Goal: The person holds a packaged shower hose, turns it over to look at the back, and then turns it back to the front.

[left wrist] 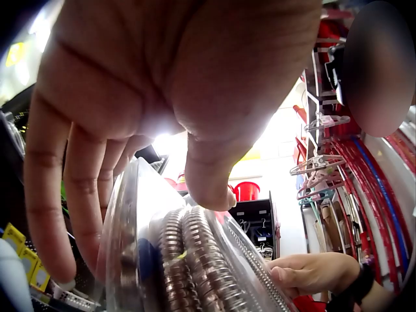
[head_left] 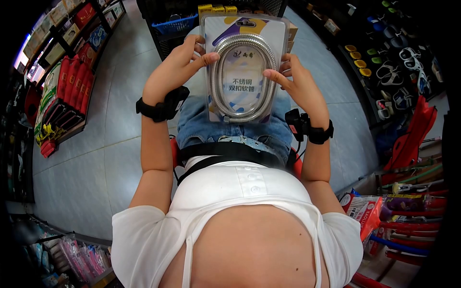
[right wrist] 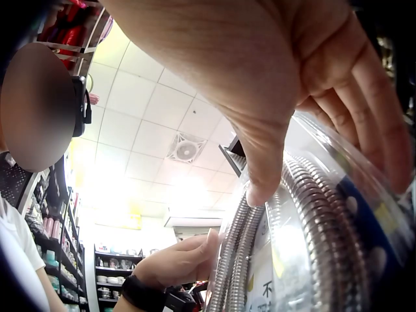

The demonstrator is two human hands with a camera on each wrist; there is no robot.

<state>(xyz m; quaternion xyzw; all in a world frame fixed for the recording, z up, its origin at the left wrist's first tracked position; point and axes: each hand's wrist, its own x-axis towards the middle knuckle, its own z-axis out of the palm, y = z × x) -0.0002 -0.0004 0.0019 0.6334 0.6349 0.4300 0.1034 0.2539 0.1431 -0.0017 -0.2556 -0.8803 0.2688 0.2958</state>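
A coiled metal shower hose (head_left: 220,98) sits in a clear plastic blister pack with a printed card (head_left: 242,79), held upright in front of me. My left hand (head_left: 185,63) grips the pack's left edge, thumb on the front and fingers behind. On the opposite edge my right hand (head_left: 298,79) grips it the same way, its thumb over the coil. In the left wrist view the ribbed hose (left wrist: 195,253) shows close under the left thumb. The right wrist view has the right thumb (right wrist: 263,175) pressed against the plastic over the hose.
Behind the pack stands a dark rack with a blue basket (head_left: 174,25) and yellow boxes (head_left: 218,9). Red packages (head_left: 74,79) fill a display at left. Slippers (head_left: 360,62) hang along the right shelf. Red-handled goods (head_left: 410,213) lie near my right elbow. Grey floor tiles (head_left: 120,158) run between.
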